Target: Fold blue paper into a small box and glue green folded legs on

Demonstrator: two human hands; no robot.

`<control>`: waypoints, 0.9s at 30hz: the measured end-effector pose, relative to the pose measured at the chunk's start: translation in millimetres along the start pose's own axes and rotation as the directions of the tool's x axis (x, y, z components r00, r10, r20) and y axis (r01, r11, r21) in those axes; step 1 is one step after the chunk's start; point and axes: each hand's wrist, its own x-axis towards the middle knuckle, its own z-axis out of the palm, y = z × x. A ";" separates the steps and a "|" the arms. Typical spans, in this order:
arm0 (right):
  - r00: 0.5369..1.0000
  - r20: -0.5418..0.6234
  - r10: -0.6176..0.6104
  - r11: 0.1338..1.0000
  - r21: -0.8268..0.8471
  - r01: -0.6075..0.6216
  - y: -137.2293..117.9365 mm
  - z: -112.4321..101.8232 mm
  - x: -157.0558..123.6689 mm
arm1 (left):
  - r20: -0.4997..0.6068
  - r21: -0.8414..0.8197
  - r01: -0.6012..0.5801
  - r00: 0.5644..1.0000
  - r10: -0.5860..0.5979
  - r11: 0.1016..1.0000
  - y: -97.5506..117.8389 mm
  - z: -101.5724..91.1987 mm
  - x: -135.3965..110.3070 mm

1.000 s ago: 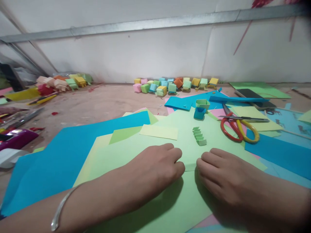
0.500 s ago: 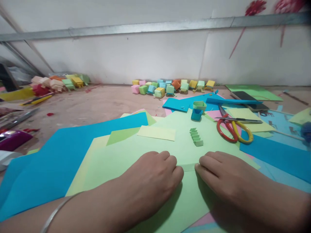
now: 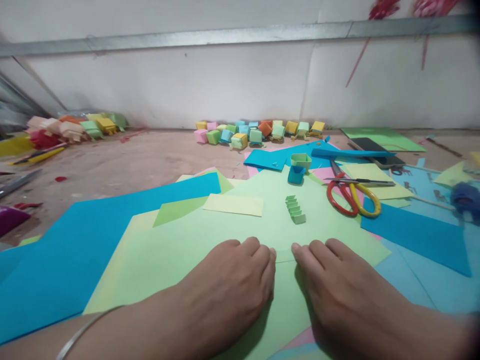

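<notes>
A narrow light green paper strip (image 3: 284, 256) lies across the large light green sheet (image 3: 180, 250), and only its middle shows between my hands. My left hand (image 3: 236, 280) is closed on the strip's left part, knuckles up. At its other end my right hand (image 3: 330, 275) pinches the strip, thumb tip pressed near the gap. Beyond the hands rests a small accordion-folded green paper piece (image 3: 295, 210). To its left is a pale yellow-green paper rectangle (image 3: 233, 205). A green folded paper box (image 3: 301, 160) and a blue one (image 3: 296, 174) stand farther back.
Scissors (image 3: 352, 197) with red and yellow handles lie right, a slim metal tool (image 3: 360, 181) across them. Blue sheets (image 3: 93, 225) spread left. Small colored paper figures (image 3: 256, 136) line the wall; more (image 3: 90, 127) are heaped at back left. A phone (image 3: 375, 150) rests back right.
The view has shifted slightly, so most things sit farther left. My hands have come closer together along the strip, and less of it shows between them.
</notes>
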 end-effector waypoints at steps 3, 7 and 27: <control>0.999 -0.019 0.035 0.998 -0.045 -0.036 -1.2 -2.6 -1.1 | 0.048 0.008 0.022 0.999 -0.023 1.000 1.8 -2.1 0.8; 0.999 -0.033 0.034 0.996 -0.085 -0.036 -3.6 -2.6 -2.4 | 0.114 0.002 0.076 0.991 -0.075 0.997 5.5 -1.7 0.4; 0.999 -0.039 -0.016 0.999 -0.034 0.014 -5.2 -11.0 4.4 | 0.018 -0.075 0.076 0.997 -0.075 0.994 -7.3 -4.9 -1.2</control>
